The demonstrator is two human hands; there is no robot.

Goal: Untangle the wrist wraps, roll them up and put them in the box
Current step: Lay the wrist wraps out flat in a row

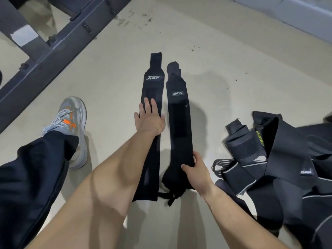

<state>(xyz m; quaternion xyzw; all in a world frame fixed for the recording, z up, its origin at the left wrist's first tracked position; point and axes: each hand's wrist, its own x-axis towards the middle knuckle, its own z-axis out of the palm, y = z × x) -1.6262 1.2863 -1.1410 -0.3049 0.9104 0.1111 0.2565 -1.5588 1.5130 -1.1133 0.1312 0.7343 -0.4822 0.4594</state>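
Black Xtep-logo fabric wrist wrap (153, 87) flat on pale floor (233, 90), left hand (150, 119) pressing it, fingers straight. Right hand (196, 170) grips near end of neighbouring black small-label wrap (179, 112). Risk: dangling loop (169, 196) may snag, skewing roll.

This looks like a gym. A dark, bolted steel frame (53, 42) of some equipment crosses the upper left, standing on a pale, scuffed floor (233, 60). Black wraps (179, 108) lie at centre, a heap of supports (280, 159) at right, and a trainer (71, 121) at left.
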